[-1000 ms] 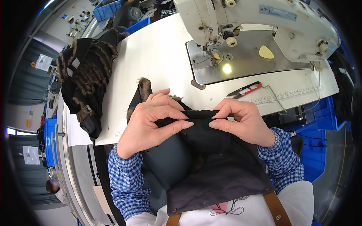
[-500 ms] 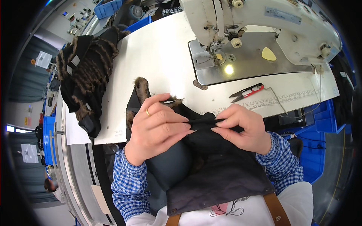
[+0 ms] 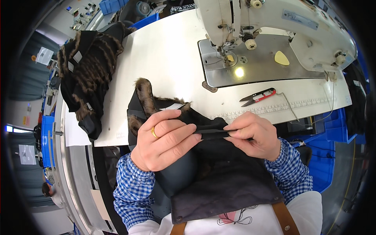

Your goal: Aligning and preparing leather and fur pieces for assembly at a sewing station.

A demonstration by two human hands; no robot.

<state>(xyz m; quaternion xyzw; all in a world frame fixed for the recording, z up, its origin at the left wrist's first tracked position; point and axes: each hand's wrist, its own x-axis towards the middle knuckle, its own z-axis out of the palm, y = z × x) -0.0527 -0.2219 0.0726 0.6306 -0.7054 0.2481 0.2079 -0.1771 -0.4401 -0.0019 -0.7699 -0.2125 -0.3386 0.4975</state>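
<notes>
At the near edge of the sewing table [image 3: 166, 56], a fur-trimmed black garment [image 3: 197, 118] is held, its edge pinched by thumb and fingers of the left hand [image 3: 162, 141] and right hand [image 3: 253, 135].

Gen. bright, fairly even light. White tabletop [image 3: 164, 51] nearly washed out twd 12 o'clock; shadows soft. Small round yellowish glare spot on shiny metal plate [image 3: 262, 64], btwn 1 & 2 o'clock, source unclear. Pale strip [image 3: 9, 128] at 9 o'clock blown out; curtains [image 3: 27, 78] at 10 look dim. Black cloth [image 3: 213, 135] mid-pic loses detail. Snips [image 3: 258, 96] btwn 2 & 3 reasonably sharp; bkgd person [image 3: 55, 196] at 8 small, soft. Heavy fisheye: straight edges bow, corners go black.
</notes>
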